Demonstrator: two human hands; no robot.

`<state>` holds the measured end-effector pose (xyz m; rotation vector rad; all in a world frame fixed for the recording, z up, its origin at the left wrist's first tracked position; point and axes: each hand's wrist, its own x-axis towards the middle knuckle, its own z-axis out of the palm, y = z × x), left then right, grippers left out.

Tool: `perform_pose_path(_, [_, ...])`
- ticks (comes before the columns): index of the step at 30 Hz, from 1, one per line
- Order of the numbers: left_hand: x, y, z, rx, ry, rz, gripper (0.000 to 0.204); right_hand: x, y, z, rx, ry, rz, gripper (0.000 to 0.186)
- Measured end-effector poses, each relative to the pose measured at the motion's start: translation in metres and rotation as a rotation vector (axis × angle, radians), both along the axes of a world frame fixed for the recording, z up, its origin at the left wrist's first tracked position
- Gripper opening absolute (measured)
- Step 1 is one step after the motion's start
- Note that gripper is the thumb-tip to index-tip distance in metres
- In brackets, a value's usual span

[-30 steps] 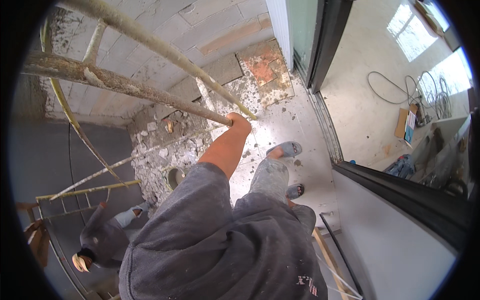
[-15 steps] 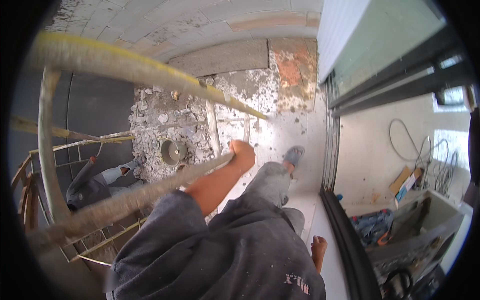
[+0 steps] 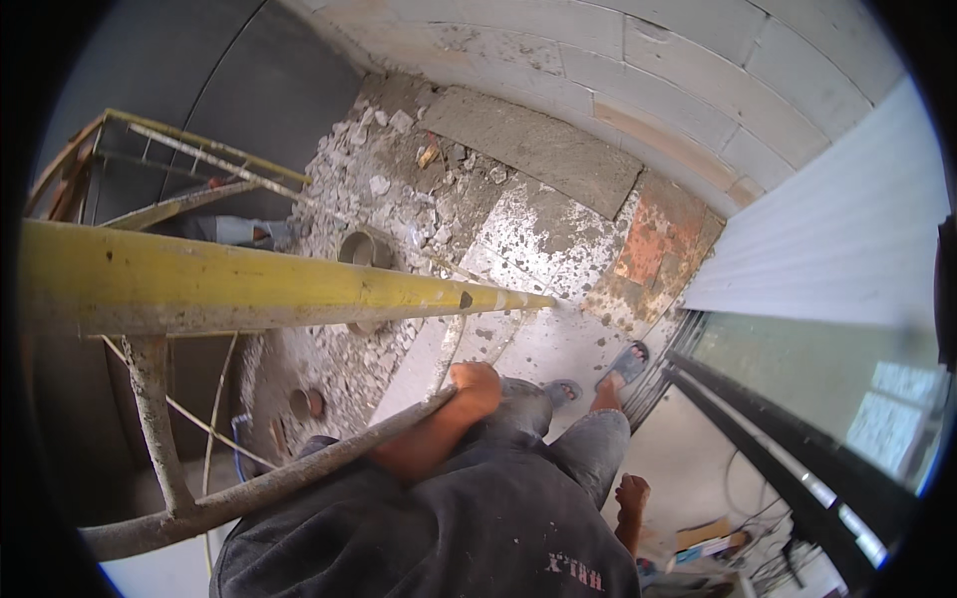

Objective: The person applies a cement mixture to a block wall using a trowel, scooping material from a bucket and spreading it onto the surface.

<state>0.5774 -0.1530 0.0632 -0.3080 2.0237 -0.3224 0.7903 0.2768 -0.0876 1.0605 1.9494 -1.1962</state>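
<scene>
My left hand (image 3: 475, 388) is closed round the rough, mortar-spattered lower pipe of a metal scaffold frame (image 3: 299, 454). Above that pipe runs a thick yellow scaffold tube (image 3: 239, 276), joined to it by a short upright. My right hand (image 3: 631, 492) hangs by my right side, near the sliding-door frame, with its fingers curled; whether they hold anything is too small to tell. My sandalled feet (image 3: 625, 361) stand on dusty pale tiles (image 3: 528, 349) beside the door track.
Rubble (image 3: 379, 185) surrounds a bucket (image 3: 364, 249) at the left. Behind stand another scaffold (image 3: 150, 136) and a co-worker's leg (image 3: 234, 229), mostly hidden. Cement slabs (image 3: 538, 149) lie by the block wall (image 3: 678, 70). Glass doors (image 3: 768, 369) border the right, with cables and cardboard (image 3: 703, 530) beyond.
My view has swung round toward the doorway. The scaffold tubes now cross lower and nearer, with my left hand still gripping the pipe. My right hand came into view; my feet have shifted.
</scene>
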Motion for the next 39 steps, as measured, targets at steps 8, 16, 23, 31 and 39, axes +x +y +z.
perform_pose_path(8, [-0.066, 0.030, 0.026, 0.152, 0.329, 0.582, 0.069, -0.182, 0.054, 0.078, -0.027, -0.051, 0.147, 0.032])
perform_pose_path(16, [-0.264, 0.054, -0.084, 0.610, 0.463, 0.873, 0.066, -0.304, 0.060, 0.072, 0.017, -0.019, 0.467, 0.033])
perform_pose_path(23, [-0.348, -0.025, -0.218, 0.640, 0.471, 0.985, 0.051, -0.515, -0.023, 0.111, 0.082, -0.087, 0.619, 0.032])
perform_pose_path(31, [-0.445, -0.168, -0.128, 0.732, 0.553, 1.229, 0.063, -0.708, -0.154, 0.150, 0.147, -0.070, 0.786, 0.031])
perform_pose_path(39, [-0.362, -0.238, -0.042, 1.103, 0.410, 1.314, 0.088, -0.823, -0.285, 0.167, 0.121, 0.000, 0.937, 0.031])
